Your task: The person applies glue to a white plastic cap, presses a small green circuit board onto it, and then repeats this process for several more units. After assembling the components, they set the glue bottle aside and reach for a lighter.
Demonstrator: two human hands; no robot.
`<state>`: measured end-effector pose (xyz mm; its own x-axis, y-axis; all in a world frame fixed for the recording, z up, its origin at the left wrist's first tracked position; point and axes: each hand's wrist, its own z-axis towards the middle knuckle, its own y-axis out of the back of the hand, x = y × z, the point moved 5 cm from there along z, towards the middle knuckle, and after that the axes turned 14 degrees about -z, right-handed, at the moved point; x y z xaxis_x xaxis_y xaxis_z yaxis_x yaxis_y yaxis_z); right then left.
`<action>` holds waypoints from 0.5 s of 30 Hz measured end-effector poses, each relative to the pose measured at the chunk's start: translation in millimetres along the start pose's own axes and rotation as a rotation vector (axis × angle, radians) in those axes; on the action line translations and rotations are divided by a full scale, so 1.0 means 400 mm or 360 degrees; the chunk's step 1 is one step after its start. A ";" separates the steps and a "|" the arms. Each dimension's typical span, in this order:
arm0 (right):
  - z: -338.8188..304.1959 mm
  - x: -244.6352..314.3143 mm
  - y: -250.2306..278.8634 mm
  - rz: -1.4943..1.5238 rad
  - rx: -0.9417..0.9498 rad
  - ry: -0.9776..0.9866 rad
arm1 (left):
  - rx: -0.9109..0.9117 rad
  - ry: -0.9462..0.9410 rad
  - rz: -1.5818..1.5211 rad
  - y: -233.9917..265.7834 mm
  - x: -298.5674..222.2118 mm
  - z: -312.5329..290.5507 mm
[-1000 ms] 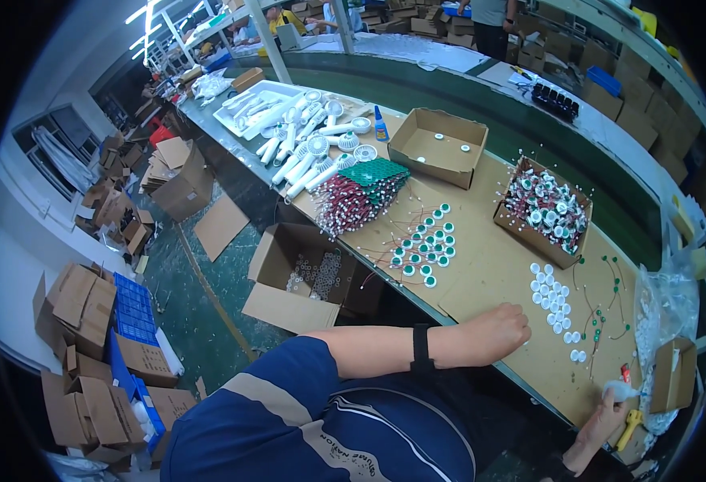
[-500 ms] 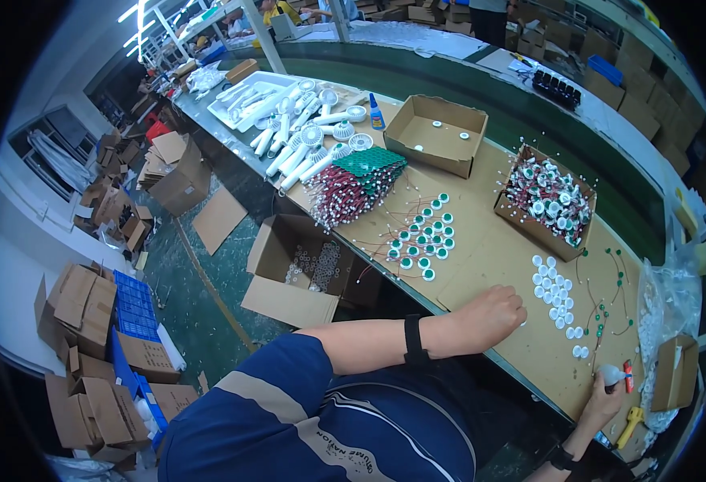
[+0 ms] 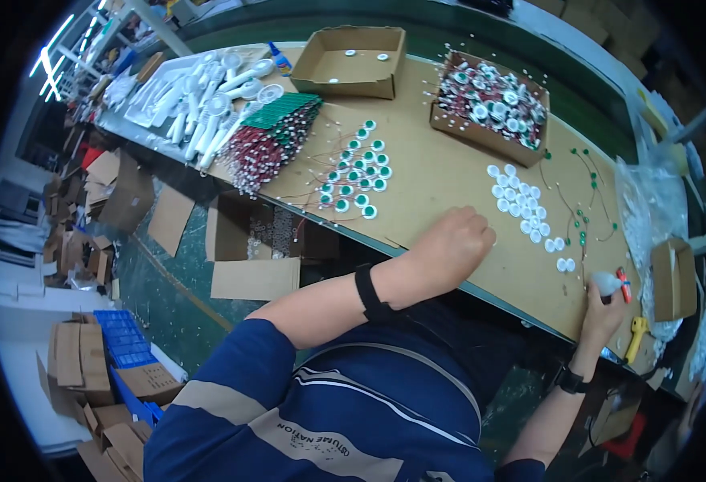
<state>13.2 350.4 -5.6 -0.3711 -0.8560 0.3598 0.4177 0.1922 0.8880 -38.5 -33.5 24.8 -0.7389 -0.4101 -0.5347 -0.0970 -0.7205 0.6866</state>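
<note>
My left hand (image 3: 452, 251) is closed above the table's near edge, left of a cluster of white round caps (image 3: 521, 201). Its fingertips are pressed together, and what they hold, if anything, is hidden. At the right, my right hand (image 3: 603, 316) grips a small translucent squeeze bottle (image 3: 607, 283) with a rounded body. A red object (image 3: 624, 286) with a blue band is right beside that bottle. Beyond this hand lie small green circuit boards (image 3: 583, 226) on thin wires. Green-centred white discs (image 3: 361, 173) with red wires are spread left of my left hand.
A carton (image 3: 489, 138) heaped with wired discs stands at the back, and a shallow carton (image 3: 345, 79) holds a few discs. White handheld fan parts (image 3: 208, 100), a wire bundle under green sheets (image 3: 276, 132) and a blue bottle (image 3: 279, 60) lie left. A yellow tool (image 3: 636, 339) is at right.
My view has shifted, so the table and its contents sit farther left and higher in the picture. My left hand stays closed, and my right hand still holds the squeeze bottle.
</note>
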 end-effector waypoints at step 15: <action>-0.131 -0.086 0.032 0.0402 -0.0076 -0.0235 | -0.0131 0.0086 0.0143 0.075 0.069 -0.002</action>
<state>75.0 357.2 -21.7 -0.3654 -0.7043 0.6086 0.5496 0.3645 0.7517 -61.3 -67.0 30.1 -0.7048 -0.5029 -0.5003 0.0246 -0.7222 0.6913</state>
